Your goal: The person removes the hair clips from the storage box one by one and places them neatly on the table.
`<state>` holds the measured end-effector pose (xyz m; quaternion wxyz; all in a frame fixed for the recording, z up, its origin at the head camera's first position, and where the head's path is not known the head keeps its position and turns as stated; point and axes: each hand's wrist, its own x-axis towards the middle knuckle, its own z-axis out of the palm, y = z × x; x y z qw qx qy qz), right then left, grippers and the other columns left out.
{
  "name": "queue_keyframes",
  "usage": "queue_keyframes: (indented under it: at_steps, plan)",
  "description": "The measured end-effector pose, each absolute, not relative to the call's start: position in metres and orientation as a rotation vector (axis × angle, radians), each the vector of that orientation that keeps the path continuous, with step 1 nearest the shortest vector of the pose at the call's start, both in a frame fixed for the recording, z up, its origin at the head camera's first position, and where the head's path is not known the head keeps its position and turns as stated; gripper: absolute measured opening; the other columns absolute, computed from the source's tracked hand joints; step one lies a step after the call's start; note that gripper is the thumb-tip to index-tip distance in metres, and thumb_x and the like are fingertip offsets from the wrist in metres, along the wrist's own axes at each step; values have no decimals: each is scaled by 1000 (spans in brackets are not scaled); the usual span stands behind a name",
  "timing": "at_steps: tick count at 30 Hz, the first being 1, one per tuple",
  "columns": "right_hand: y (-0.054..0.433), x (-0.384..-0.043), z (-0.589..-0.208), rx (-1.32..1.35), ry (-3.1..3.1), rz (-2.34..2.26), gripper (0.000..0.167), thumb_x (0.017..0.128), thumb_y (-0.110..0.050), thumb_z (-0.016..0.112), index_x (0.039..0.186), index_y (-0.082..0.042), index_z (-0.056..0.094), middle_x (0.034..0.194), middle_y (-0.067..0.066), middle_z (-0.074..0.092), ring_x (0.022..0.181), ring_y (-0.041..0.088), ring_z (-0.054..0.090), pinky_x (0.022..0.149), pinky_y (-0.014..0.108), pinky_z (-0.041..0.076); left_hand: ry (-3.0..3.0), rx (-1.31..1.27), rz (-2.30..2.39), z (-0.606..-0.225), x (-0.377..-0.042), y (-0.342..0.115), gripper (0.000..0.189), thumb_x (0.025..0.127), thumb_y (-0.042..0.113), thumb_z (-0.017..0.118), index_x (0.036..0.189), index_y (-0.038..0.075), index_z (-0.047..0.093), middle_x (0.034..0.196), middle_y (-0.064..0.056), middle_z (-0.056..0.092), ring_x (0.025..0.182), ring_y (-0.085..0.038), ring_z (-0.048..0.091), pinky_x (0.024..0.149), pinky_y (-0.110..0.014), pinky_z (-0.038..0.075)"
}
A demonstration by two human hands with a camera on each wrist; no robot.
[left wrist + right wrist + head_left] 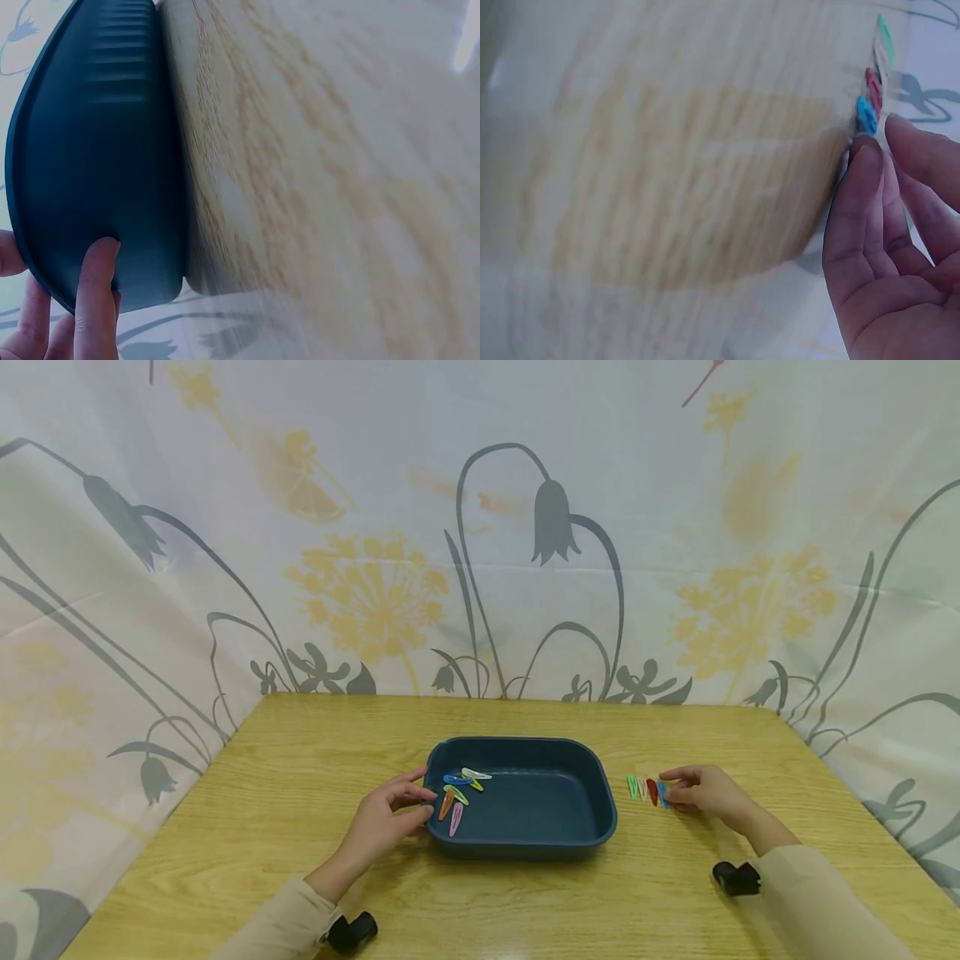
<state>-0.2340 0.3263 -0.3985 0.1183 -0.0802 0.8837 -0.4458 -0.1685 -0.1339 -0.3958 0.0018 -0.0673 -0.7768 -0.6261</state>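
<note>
A dark blue tray (525, 842) stands on the table, with several snap hair clips lying in its left part, among them an orange clip (446, 804) and a purple clip (456, 819). My left hand (390, 814) holds the tray's left end, its fingers on both sides of the rim in the left wrist view. Right of the tray, a green clip (632, 787), a pale pink clip (642, 789), a red clip (652, 792) and a blue clip (663, 794) lie in a row. The fingertips of my right hand (705, 793) are at the blue clip, thumb and index finger apart.
The wood-grain table (517, 910) reaches back to a flower-patterned curtain (495, 610). A black wrist device (352, 933) sits by the left sleeve, another black device (737, 878) by the right sleeve.
</note>
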Motion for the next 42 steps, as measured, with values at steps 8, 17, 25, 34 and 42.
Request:
queue_keyframes:
  at_steps: [8, 17, 25, 34, 42]
  plan:
    - [324, -234, -380, -382, 2621, -1267, 45, 89, -6, 58, 126, 16, 45, 87, 11, 58, 77, 28, 59, 70, 37, 53, -2430, -225, -1975, -396, -168, -133, 16, 82, -2, 65, 97, -6, 67, 138, -12, 45, 104, -31, 58, 66, -36, 57]
    - [309, -235, -351, -483, 2644, -1263, 43, 90, -9, 60, 126, 11, 48, 87, 12, 58, 86, 37, 59, 76, 45, 52, -2433, -198, -1977, -396, -167, -134, 16, 82, -2, 65, 97, -6, 67, 138, -11, 46, 104, -30, 58, 66, -37, 57]
    - [292, -239, -334, -504, 2687, -1211, 42, 89, -13, 63, 125, 5, 53, 87, 11, 59, 81, 28, 61, 72, 36, 52, -2433, -185, -1974, -396, -166, -133, 16, 82, -2, 65, 97, -6, 67, 138, -11, 46, 104, -30, 58, 64, -35, 57]
    - [272, -242, -324, -564, 2697, -1203, 39, 88, -12, 64, 123, 3, 56, 87, 9, 59, 78, 22, 61, 71, 33, 53, -2429, -198, -1966, -396, -167, -133, 16, 82, -3, 65, 97, -6, 67, 138, -11, 46, 105, -31, 58, 64, -33, 57]
    - [257, -246, -318, -608, 2713, -1190, 36, 87, -11, 65, 121, 0, 59, 86, 7, 60, 78, 22, 61, 71, 34, 52, -2429, -210, -1979, -397, -167, -134, 17, 82, -1, 66, 98, -6, 67, 138, -11, 46, 106, -31, 58, 64, -33, 57]
